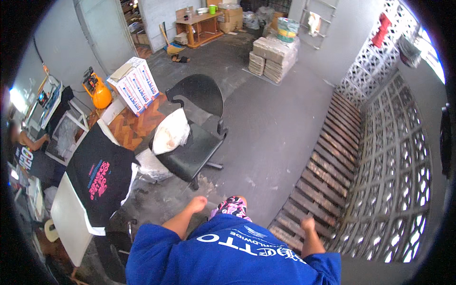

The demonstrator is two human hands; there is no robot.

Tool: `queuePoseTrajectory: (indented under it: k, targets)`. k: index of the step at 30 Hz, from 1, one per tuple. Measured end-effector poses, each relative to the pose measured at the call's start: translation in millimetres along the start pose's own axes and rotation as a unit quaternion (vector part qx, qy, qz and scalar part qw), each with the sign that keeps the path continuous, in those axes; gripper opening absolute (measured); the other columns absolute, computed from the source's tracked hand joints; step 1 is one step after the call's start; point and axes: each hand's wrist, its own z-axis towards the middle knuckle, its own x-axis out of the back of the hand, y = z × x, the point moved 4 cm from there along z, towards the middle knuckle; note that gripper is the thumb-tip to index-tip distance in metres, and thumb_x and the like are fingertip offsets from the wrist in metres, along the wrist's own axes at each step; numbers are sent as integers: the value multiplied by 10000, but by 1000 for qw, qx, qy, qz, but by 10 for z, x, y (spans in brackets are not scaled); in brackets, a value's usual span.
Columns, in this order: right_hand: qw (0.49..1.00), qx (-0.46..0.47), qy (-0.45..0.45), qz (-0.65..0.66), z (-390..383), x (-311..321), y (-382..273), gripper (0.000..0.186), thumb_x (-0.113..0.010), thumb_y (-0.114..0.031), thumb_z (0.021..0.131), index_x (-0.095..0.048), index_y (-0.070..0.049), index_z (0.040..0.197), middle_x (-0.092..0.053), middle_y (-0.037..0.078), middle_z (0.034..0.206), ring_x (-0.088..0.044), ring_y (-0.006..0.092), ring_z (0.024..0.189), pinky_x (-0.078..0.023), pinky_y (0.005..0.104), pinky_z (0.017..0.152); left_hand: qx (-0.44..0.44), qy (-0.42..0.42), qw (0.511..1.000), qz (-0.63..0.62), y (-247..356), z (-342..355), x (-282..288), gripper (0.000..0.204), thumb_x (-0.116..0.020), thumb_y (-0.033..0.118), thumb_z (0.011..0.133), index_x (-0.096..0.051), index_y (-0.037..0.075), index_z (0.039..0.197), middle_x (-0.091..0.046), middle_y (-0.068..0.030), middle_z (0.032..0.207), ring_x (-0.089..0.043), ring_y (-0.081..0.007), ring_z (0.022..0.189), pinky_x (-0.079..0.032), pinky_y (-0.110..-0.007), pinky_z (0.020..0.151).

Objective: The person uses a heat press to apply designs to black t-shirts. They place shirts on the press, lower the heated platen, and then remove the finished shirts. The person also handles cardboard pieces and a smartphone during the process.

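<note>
My left hand (197, 204) hangs in front of my body, its fingers curled closed, and nothing shows in it. It is nearest to a black swivel chair (187, 164), without touching it. On the seat lies a white plastic sack (171, 132). My right hand (308, 223) hangs lower right, also curled closed with nothing visible in it. Below it in the picture runs a row of wooden slatted pallets (323, 175). To my left, a black T-shirt (102, 173) with pink and blue print is spread over a white board (71, 223).
A person (31, 142) sits at the far left. Behind the chair stand a printed carton (137, 88) and an orange tank (99, 92). Farther off are wrapped stacks (273, 59), a wooden table (199, 21) and a broom (172, 47). A lattice block wall (399, 156) lines the right.
</note>
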Motion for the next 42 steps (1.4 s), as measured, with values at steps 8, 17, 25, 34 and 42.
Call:
queuePoseTrajectory:
  k: [8, 17, 25, 34, 42]
  targets:
    - [782, 116, 205, 577, 3865, 4082, -1928, 254, -654, -145, 942, -645, 19, 1137, -702, 92, 877, -646, 158, 772, -538, 324, 708, -243, 143, 951, -124, 3554, 2381, 1873, 160, -613, 106, 953, -711, 29, 1054, -716, -112, 899, -694, -231, 784, -550, -337, 716]
    - [966, 90, -219, 104, 5119, 3073, -2786, 340, -572, -352, 924, -753, -106, 1074, -709, 181, 1135, -694, 284, 1008, -553, 406, 834, -64, 265, 942, 194, 4178, 4508, 4615, 360, -624, 327, 927, -684, 71, 1173, -699, -172, 1141, -651, -371, 1088, -500, -458, 948]
    - [951, 132, -279, -10, 8524, 4219, -3956, 436, -574, -398, 915, -712, -74, 1172, -665, 163, 1256, -629, 310, 1165, -507, 486, 947, 392, 93, 901, 159, 3041, 5221, 5161, 681, -683, 612, 817, -687, 71, 1230, -726, -172, 1125, -692, -337, 1075, -528, -442, 915]
    - [867, 463, 98, 156, 11875, 8823, -10632, 293, -610, -293, 900, -728, -39, 985, -723, 180, 1040, -702, 339, 947, -545, 436, 831, 571, -68, 810, -116, 1502, 5459, 5255, 587, -637, 575, 846, -700, 71, 1141, -670, -138, 1191, -635, -321, 1124, -501, -440, 916]
    - [753, 600, -132, 235, 11299, 9125, -13763, 341, -700, -311, 902, -694, -65, 1137, -724, 135, 1088, -689, 267, 1032, -527, 383, 912, 253, 242, 936, -32, 977, 7415, 6642, 258, -605, 315, 922, -673, 67, 937, -668, -158, 909, -644, -339, 867, -480, -496, 717]
